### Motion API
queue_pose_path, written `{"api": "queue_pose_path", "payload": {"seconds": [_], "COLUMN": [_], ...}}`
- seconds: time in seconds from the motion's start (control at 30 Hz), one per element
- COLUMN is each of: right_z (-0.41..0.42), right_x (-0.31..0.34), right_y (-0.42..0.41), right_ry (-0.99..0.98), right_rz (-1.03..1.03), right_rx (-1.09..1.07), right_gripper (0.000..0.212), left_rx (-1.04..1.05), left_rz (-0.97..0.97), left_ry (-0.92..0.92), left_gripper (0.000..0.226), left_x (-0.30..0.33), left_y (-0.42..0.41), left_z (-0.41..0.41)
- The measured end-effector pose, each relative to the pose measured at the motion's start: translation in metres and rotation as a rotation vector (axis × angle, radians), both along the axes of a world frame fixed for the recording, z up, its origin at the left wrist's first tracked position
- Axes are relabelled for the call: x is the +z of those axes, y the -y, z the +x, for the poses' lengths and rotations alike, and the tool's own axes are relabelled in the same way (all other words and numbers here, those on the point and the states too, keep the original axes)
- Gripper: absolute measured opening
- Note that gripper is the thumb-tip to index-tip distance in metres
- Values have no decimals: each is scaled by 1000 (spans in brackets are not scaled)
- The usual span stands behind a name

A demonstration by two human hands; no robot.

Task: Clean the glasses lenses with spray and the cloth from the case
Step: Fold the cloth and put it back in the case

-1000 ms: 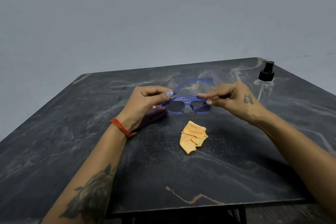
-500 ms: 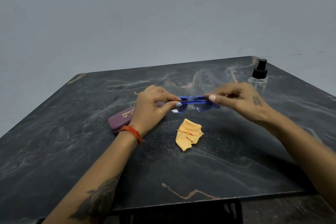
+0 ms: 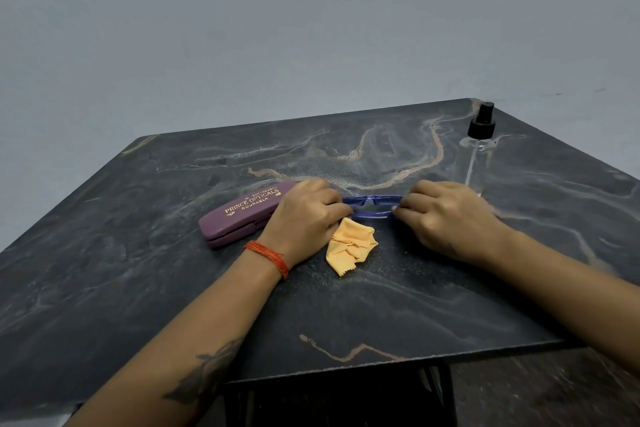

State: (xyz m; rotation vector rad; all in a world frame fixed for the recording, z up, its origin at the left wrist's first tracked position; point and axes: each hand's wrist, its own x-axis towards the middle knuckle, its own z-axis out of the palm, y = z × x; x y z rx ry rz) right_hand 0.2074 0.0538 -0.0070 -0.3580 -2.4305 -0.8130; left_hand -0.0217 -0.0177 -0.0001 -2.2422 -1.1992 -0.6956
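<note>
Both hands pinch blue glasses (image 3: 373, 206) low over the dark table (image 3: 398, 315), long axis three to nine o'clock: left hand (image 3: 304, 215) and right hand (image 3: 446, 215). Spray bottle (image 3: 479, 135) stands at one o'clock, nearer the right; orange cloth (image 3: 351, 246) lies just below.

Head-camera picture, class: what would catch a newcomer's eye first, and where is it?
Two hands meet mid-table, the left hand and right hand each gripping an end of the blue glasses, low over the dark marble table. Just in front lies the crumpled orange cloth. The closed purple case lies to the left, and the spray bottle stands at the far right.
</note>
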Motion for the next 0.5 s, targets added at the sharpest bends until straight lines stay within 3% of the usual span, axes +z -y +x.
{"api": "queue_pose_path", "payload": {"seconds": [0.23, 0.33, 0.5], "right_z": [-3, -4, -7], "right_x": [-1, 0, 10], "right_y": [5, 10, 32], "right_ry": [1, -25, -279], "right_rz": [-63, -114, -362], "right_rx": [-46, -71, -72], "right_gripper": [15, 11, 9], "left_rx": [-11, -19, -16], "left_rz": [-177, -209, -202], "left_ry": [84, 156, 401], "left_gripper": [30, 17, 10], "left_x": [1, 3, 10], "left_y": [8, 12, 16], "left_z": [-2, -2, -2]}}
